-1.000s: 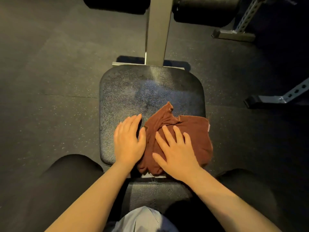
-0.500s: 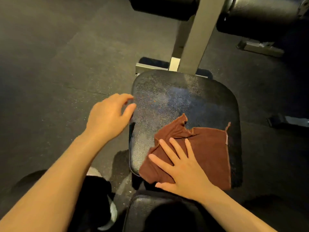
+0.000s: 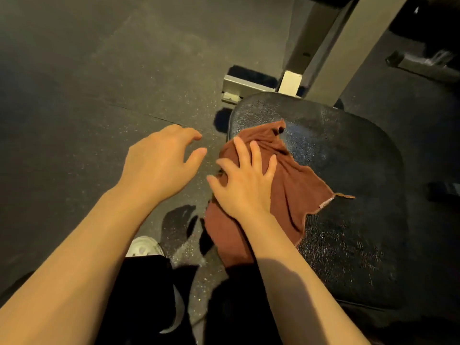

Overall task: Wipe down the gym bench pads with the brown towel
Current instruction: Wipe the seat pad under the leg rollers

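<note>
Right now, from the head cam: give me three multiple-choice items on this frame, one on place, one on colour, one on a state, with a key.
1. Where does the rumpled brown cloth towel lie?
A. On the left edge of the black textured bench pad, part hanging off
B. On the floor
C. Over the metal upright

2. What colour is the shoe on the speckled rubber floor?
A. Red
B. White
C. Blue

3. What is the left hand doing?
A. Gripping the towel
B. Pressing on the pad
C. Holding nothing, off the pad's left side

Key: 1 A, the towel drapes past the pad's left edge under the right hand. 2 B, the toe showing by the dark trouser leg is white. 3 C, its fingers are loosely spread with only floor behind them.
</note>
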The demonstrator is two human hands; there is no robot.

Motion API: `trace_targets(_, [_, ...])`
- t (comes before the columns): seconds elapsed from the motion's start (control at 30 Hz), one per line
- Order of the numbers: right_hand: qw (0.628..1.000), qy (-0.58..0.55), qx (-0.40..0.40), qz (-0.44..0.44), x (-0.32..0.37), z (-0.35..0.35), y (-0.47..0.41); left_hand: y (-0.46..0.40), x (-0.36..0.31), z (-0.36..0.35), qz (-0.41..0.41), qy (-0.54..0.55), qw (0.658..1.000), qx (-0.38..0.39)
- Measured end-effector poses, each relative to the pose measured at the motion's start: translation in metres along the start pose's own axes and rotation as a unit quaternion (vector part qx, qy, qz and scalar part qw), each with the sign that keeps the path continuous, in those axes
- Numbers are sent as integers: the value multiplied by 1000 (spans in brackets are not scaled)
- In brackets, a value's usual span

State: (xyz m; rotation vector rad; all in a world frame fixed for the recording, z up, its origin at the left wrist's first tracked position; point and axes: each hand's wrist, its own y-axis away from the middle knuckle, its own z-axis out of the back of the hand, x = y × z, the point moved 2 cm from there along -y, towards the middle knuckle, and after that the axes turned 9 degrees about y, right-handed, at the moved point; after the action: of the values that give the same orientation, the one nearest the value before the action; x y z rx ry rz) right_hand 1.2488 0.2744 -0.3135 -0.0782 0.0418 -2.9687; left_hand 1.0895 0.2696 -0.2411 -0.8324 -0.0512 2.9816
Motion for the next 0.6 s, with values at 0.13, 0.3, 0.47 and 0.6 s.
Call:
trace_targets(0.13, [1000, 14, 7, 12, 0, 1, 10, 2, -3, -2, -2, 8, 1000, 13])
trace_targets(0.3, [996, 88, 25, 25, -1, -10, 89, 2, -8, 1, -5, 32, 999, 13])
trace_targets(0.47, [995, 90, 33, -6, -1, -12, 67, 2, -16, 1, -17, 44, 999, 14])
trace_targets(0.6, [998, 42, 38, -27, -9, 1, -8, 1, -8, -2, -25, 69, 997, 7])
